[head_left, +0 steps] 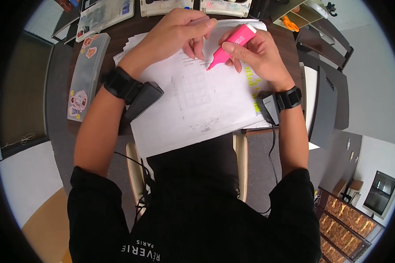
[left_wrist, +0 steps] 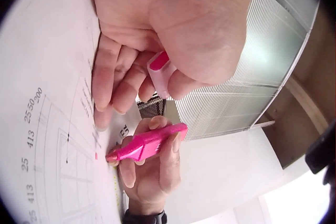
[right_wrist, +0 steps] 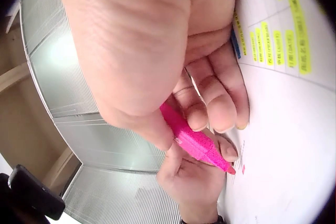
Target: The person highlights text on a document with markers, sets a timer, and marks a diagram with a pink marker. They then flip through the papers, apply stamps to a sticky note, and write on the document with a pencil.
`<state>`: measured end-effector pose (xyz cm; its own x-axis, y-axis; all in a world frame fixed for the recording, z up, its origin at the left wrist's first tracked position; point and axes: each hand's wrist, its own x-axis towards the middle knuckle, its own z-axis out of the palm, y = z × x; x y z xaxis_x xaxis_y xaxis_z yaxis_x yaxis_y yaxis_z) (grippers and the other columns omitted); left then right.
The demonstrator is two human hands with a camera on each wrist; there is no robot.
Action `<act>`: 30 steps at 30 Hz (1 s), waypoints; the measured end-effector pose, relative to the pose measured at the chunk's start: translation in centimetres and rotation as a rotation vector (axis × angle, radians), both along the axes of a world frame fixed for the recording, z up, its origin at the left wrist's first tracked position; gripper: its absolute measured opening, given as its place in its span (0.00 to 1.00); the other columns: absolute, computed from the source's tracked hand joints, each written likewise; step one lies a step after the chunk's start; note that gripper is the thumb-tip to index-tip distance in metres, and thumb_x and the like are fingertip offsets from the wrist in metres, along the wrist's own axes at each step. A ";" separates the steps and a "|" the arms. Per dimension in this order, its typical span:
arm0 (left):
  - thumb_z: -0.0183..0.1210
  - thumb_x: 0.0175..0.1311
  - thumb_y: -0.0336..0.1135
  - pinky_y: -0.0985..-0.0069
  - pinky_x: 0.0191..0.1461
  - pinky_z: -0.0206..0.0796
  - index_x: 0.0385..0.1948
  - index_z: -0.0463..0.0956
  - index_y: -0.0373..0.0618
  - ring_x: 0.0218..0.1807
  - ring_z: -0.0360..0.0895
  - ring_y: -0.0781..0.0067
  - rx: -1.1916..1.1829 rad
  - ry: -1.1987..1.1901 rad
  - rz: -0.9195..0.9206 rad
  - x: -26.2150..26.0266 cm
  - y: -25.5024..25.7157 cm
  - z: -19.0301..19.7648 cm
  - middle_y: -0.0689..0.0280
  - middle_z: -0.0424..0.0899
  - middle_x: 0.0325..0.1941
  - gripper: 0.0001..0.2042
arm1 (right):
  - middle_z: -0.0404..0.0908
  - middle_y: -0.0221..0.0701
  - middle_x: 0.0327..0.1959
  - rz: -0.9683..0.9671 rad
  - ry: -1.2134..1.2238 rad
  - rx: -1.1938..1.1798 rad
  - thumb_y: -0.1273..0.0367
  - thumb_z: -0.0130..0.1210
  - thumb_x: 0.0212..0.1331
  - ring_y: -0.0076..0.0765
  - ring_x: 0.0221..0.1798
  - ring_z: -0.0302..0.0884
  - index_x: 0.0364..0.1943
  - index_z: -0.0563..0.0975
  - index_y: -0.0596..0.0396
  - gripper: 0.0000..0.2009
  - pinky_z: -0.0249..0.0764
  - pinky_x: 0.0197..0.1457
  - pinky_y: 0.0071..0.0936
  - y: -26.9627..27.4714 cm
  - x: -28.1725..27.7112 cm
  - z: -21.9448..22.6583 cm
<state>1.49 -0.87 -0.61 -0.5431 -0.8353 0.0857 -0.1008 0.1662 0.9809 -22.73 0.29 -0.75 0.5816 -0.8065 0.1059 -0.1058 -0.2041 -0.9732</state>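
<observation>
My right hand [head_left: 261,55] grips a pink highlighter [head_left: 232,47] between thumb and fingers, its tip angled down close over the top printed sheet [head_left: 175,118]. In the right wrist view a small pink mark shows on the paper beside the highlighter's tip [right_wrist: 231,171]. My left hand [head_left: 175,37] rests on the upper part of the sheet, left of the highlighter. Its thumb and curled fingers pinch the highlighter's translucent cap [left_wrist: 160,76], pink inside, clearest in the left wrist view. A line drawing and printed figures cover part of the sheet.
Beneath the top sheet, at right, another page carries yellow-highlighted text [head_left: 250,81]. A stickered translucent case [head_left: 88,74] lies to the left. Trays [head_left: 166,8] line the back, and orange-handled scissors [head_left: 289,24] are at the back right. The sheet overhangs the table's front edge.
</observation>
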 end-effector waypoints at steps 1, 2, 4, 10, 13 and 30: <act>0.53 0.75 0.50 0.81 0.27 0.73 0.31 0.75 0.38 0.25 0.84 0.74 0.007 -0.001 -0.002 0.0 0.0 -0.1 0.64 0.79 0.20 0.22 | 0.82 0.28 0.24 -0.002 -0.001 0.007 0.65 0.64 0.66 0.19 0.23 0.77 0.37 0.83 0.59 0.10 0.72 0.27 0.18 0.0 0.0 -0.2; 0.50 0.76 0.51 0.81 0.28 0.73 0.31 0.74 0.41 0.26 0.85 0.74 0.002 -0.023 -0.014 0.1 -0.1 -0.2 0.64 0.80 0.21 0.21 | 0.82 0.28 0.23 0.007 0.009 -0.007 0.65 0.64 0.66 0.19 0.22 0.77 0.37 0.83 0.59 0.10 0.71 0.27 0.18 -0.1 0.0 -0.2; 0.48 0.78 0.51 0.82 0.29 0.73 0.31 0.72 0.44 0.27 0.85 0.73 -0.008 -0.045 -0.025 0.2 -0.2 -0.3 0.64 0.81 0.22 0.20 | 0.82 0.28 0.23 0.016 0.019 -0.025 0.65 0.64 0.66 0.19 0.22 0.77 0.37 0.83 0.59 0.10 0.71 0.27 0.18 -0.2 0.0 -0.3; 0.48 0.78 0.51 0.81 0.30 0.73 0.32 0.72 0.43 0.28 0.85 0.73 -0.011 -0.046 -0.041 0.3 -0.3 -0.2 0.63 0.81 0.22 0.20 | 0.81 0.28 0.22 0.000 0.015 0.014 0.65 0.64 0.66 0.18 0.21 0.75 0.35 0.84 0.59 0.10 0.69 0.26 0.18 -0.1 0.2 -0.3; 0.48 0.78 0.51 0.81 0.30 0.73 0.32 0.72 0.43 0.28 0.85 0.73 0.000 -0.050 -0.031 0.2 -0.2 -0.3 0.63 0.81 0.22 0.20 | 0.81 0.28 0.22 0.014 0.030 0.002 0.65 0.64 0.66 0.18 0.21 0.74 0.36 0.83 0.59 0.09 0.67 0.25 0.18 0.0 0.1 -0.3; 0.47 0.78 0.51 0.82 0.30 0.73 0.32 0.73 0.43 0.28 0.85 0.73 -0.013 -0.059 -0.044 0.2 -0.3 -0.2 0.64 0.81 0.23 0.20 | 0.80 0.27 0.22 0.010 0.074 -0.011 0.66 0.64 0.66 0.16 0.21 0.73 0.37 0.83 0.58 0.09 0.66 0.25 0.17 -0.2 0.3 -0.3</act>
